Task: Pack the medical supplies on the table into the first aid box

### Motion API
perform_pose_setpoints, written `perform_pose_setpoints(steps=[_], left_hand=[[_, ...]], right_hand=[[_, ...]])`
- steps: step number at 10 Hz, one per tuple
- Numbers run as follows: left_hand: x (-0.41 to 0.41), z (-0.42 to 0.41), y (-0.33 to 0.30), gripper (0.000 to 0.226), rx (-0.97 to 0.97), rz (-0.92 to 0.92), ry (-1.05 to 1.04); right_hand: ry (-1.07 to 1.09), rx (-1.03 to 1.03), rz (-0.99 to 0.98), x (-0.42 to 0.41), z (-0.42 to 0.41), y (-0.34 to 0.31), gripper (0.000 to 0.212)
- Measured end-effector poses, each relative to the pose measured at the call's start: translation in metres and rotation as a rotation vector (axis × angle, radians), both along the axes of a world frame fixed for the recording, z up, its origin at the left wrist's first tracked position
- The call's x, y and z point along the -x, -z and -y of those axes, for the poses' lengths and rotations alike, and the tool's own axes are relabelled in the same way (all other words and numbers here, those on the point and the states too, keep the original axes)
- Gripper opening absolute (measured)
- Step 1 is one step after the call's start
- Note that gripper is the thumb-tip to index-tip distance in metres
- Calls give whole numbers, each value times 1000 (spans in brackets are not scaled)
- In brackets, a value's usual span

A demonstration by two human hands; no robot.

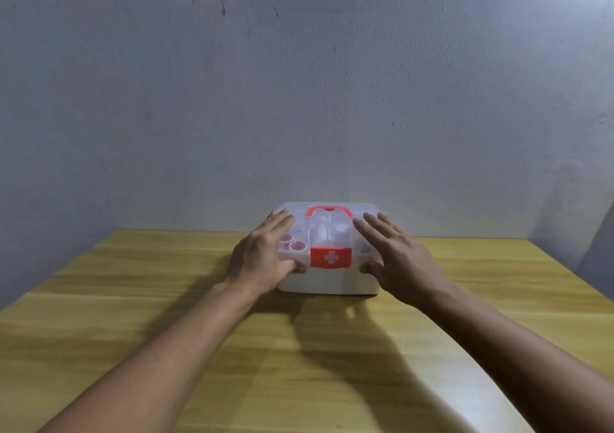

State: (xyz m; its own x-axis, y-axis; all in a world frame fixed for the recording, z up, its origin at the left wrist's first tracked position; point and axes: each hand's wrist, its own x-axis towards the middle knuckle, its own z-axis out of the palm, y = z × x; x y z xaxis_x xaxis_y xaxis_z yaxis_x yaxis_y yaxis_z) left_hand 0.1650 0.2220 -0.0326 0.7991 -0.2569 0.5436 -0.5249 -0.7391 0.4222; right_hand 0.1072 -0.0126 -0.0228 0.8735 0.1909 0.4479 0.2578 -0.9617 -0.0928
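Fingers of both hands are lying spread and nearly flat across the clear lid of the first aid box, with nothing gripped inside either palm. The left hand is covering the lid's left end, its thumb pressing the front face just beside the red latch. The right hand is mirroring it on the right end, thumb hooked over the front edge; whether its fingertips are pressing down or hovering just above is hard to tell.

The box is sitting in the middle of the frame, toward the far edge of the table, close to the wall. It looks like thin, rigid moulded plastic: stiff but likely to flex a little under pressure, smooth enough to slip under bare skin, and probably light even when filled. Through the lid, small round red-topped containers are showing on the left and pale bottles in the centre, so the supplies appear to be inside already. A red carry handle is lying folded on top; that seems the safest place to lift from, while the two short ends suit a two-handed hold. The latch, marked with a white cross, looks closed.

No loose supplies are showing on the yellow wood-grain table. Shadows of the forearms are falling across it toward the lower centre.
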Motion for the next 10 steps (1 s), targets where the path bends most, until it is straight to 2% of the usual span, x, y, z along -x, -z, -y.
perform_pose_setpoints(steps=[2, 7, 8, 9, 10], left_hand=[[-17, 10, -3, 96, 7, -33, -1], [-52, 33, -5, 94, -136, -84, -7], [-48, 32, -7, 100, -257, -127, -43], [-38, 29, -11, 118, -360, -219, -50], [-9, 22, -1, 128, -376, -198, -41]], right_hand=[[48, -29, -10, -17, 3, -2, 81], [97, -146, -62, -53, 17, 3, 80], [112, -115, -78, -52, 17, 2, 84], [151, -33, -102, -43, 15, 4, 106], [167, -45, -107, -16, 23, 14, 116]])
